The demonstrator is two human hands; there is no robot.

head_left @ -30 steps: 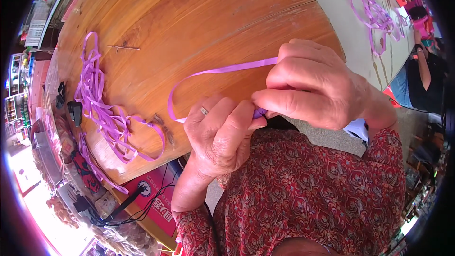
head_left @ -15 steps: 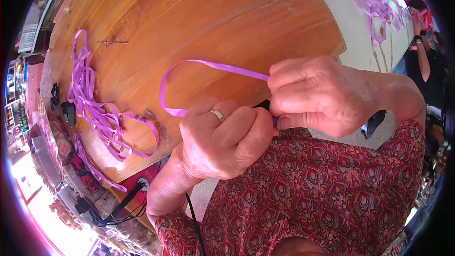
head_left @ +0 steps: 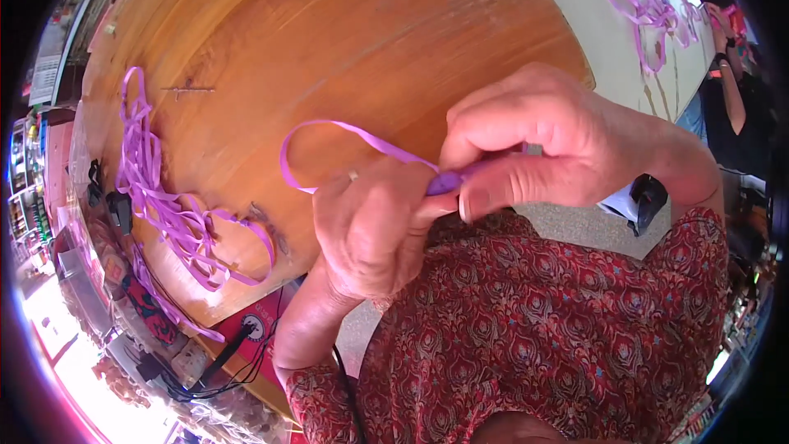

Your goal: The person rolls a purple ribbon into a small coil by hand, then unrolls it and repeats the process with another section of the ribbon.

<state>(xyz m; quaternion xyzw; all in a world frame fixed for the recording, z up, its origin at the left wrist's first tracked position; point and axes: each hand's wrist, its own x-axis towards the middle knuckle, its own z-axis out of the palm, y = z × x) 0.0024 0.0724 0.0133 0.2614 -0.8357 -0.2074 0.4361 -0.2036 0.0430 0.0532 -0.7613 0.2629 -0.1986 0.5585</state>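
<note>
A purple ribbon (head_left: 362, 132) arches in a loop over the near edge of the wooden table and runs into both of my hands. My left hand (head_left: 374, 226) is closed round it, its knuckles upward and a ring on one finger. Between the two hands a folded or knotted bit of the ribbon shows at the fingertips. My right hand (head_left: 526, 148) pinches that bit between thumb and curled forefinger. Fingers hide how the strands cross there. To the left lies a tangled heap of purple ribbon (head_left: 156, 185) on the table.
The wooden table (head_left: 345, 25) has a thin twig-like piece (head_left: 187, 90) on it. A white table (head_left: 567, 0) adjoins at the right, bearing another ribbon tangle (head_left: 645, 4). A co-worker's arm (head_left: 731, 94) is beyond. Black cables (head_left: 222, 370) and packed goods crowd the lower left.
My right hand has lifted and opened its grip slightly, baring the knotted bit of ribbon. My left hand has turned, and the ribbon loop has become smaller.
</note>
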